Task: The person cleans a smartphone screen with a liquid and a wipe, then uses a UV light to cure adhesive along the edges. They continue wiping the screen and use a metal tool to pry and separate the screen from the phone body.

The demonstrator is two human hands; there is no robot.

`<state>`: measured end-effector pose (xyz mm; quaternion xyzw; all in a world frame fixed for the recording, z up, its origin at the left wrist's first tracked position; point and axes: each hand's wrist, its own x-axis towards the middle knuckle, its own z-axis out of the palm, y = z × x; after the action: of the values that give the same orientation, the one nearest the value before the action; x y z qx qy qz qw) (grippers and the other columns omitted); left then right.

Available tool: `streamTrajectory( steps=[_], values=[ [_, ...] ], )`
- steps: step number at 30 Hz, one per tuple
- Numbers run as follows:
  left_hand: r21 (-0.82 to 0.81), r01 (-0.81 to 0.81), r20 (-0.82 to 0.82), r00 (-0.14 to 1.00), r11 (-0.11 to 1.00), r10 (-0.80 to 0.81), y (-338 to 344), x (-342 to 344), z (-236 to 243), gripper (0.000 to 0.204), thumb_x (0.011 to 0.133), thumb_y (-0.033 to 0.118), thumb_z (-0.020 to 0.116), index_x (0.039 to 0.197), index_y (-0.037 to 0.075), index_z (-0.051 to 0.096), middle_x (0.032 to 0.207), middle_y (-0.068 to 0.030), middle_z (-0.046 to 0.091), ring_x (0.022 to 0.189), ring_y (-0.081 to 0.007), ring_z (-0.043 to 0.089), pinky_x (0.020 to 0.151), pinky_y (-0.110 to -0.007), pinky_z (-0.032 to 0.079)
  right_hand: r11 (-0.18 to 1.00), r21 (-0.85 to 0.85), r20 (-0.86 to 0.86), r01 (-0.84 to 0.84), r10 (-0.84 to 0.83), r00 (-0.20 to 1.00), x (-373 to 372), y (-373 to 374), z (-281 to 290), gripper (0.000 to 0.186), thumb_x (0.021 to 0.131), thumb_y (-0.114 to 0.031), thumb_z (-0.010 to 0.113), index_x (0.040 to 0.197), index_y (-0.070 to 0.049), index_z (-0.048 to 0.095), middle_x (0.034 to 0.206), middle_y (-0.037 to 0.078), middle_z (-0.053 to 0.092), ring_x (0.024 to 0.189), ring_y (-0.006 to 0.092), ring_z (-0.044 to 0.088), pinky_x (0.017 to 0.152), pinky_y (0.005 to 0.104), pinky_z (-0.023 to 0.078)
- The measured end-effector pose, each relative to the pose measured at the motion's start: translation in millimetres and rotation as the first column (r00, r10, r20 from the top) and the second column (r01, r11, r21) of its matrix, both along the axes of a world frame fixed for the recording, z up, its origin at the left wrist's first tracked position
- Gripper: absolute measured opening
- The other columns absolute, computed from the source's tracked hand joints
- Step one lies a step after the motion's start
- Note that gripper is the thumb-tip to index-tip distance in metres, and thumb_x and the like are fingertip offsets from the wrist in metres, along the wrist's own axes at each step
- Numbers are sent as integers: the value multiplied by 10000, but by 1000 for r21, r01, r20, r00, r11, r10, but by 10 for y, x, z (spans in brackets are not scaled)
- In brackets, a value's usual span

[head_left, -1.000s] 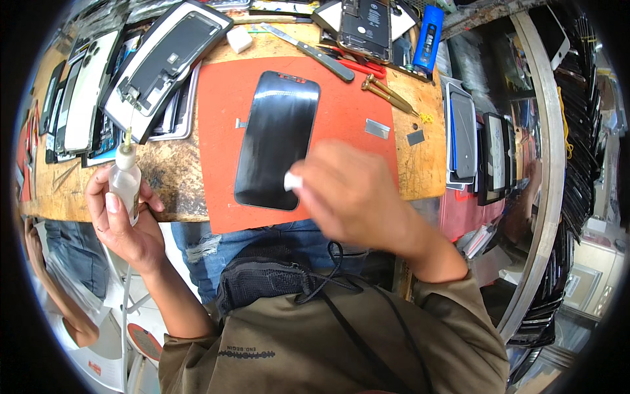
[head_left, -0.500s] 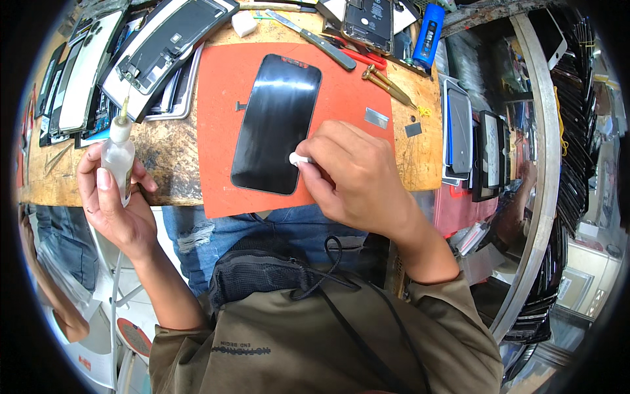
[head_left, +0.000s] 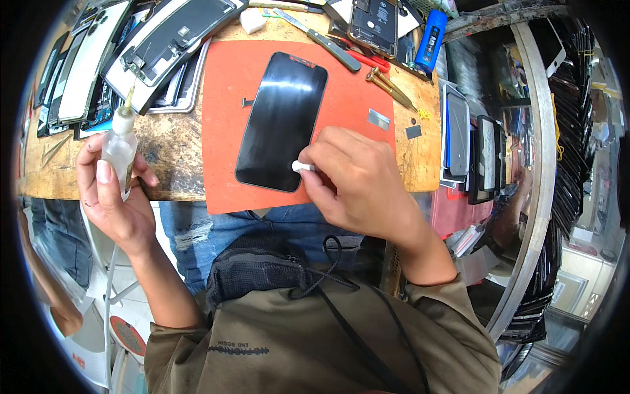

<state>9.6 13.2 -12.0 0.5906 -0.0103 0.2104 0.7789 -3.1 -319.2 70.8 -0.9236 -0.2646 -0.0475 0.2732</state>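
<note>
A black phone screen (head_left: 281,121) lies face up, slightly slanted, on an orange-red mat (head_left: 357,105). A short flex cable (head_left: 247,102) sticks out from its left edge. My right hand (head_left: 357,180) pinches a small white wad (head_left: 301,167) at the screen's lower right edge; whether it is cotton or tissue I cannot tell. Off to the left, my left hand (head_left: 121,190) is wrapped round a clear dropper bottle (head_left: 120,150) with a needle-like tip pointing up. The bottle is held upright, apart from the screen.
Opened phones and panels (head_left: 174,49) are piled at the far left. A craft knife (head_left: 321,41), red-handled pliers (head_left: 371,60), brass-coloured screwdrivers (head_left: 392,88) and a blue device (head_left: 430,41) lie at the back. Small metal plates (head_left: 378,119) rest on the mat's right side. A glass-sided cabinet (head_left: 538,131) borders the right.
The view has shifted slightly. My right hand and the white wad stay near the screen's lower right edge, and my left hand still holds the bottle upright.
</note>
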Motion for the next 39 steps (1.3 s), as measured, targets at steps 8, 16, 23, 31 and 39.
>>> streamTrajectory(
  steps=[8, 16, 23, 31, 39],
  values=[
    [3, -8, 7, 1000, 1000, 8, 19, 13, -4, 436, 1120, 259, 645, 1423, -47, 576, 1186, -171, 677, 854, -192, 679, 608, -306, 582, 1000, 7, 4, 23, -23, 1000, 5, 22, 11, 146, 875, -22, 830, 960, -48, 714, 858, 96, 656, 734, 306, 686, 607, 437, 528],
    [2, -15, -3, 1000, 1000, 15, 25, 3, -23, 443, 1113, 255, 652, 1426, -49, 575, 1216, -177, 671, 856, -194, 683, 607, -307, 584, 1000, 17, 11, 9, -9, 1000, -60, 90, 20, 148, 876, -16, 830, 962, -48, 714, 855, 88, 656, 742, 299, 695, 618, 427, 539],
    [16, -30, -10, 999, 999, 31, 1, -2, 19, 442, 1111, 250, 649, 1429, -49, 575, 1178, -177, 676, 852, -191, 681, 609, -306, 584, 999, 17, -15, 36, -36, 999, -69, 91, 8, 163, 880, -17, 832, 986, -52, 713, 859, 91, 660, 744, 296, 701, 616, 428, 537],
    [8, -18, -6, 1000, 1000, 18, -2, -10, -12, 446, 1116, 254, 651, 1431, -52, 574, 1167, -176, 678, 858, -188, 685, 611, -301, 581, 1000, -7, -14, -21, 21, 1000, -105, 78, 20, 173, 875, -25, 839, 1000, -48, 721, 863, 92, 649, 745, 307, 699, 615, 435, 530],
    [9, -20, 3, 1000, 1000, 20, -1, 0, 1, 444, 1120, 254, 649, 1436, -48, 574, 1166, -173, 686, 852, -188, 689, 610, -300, 581, 999, 0, -34, -49, 49, 998, -200, 154, 47, 158, 887, -40, 820, 987, -44, 697, 909, 96, 643, 801, 304, 700, 632, 438, 543]
  ],
)
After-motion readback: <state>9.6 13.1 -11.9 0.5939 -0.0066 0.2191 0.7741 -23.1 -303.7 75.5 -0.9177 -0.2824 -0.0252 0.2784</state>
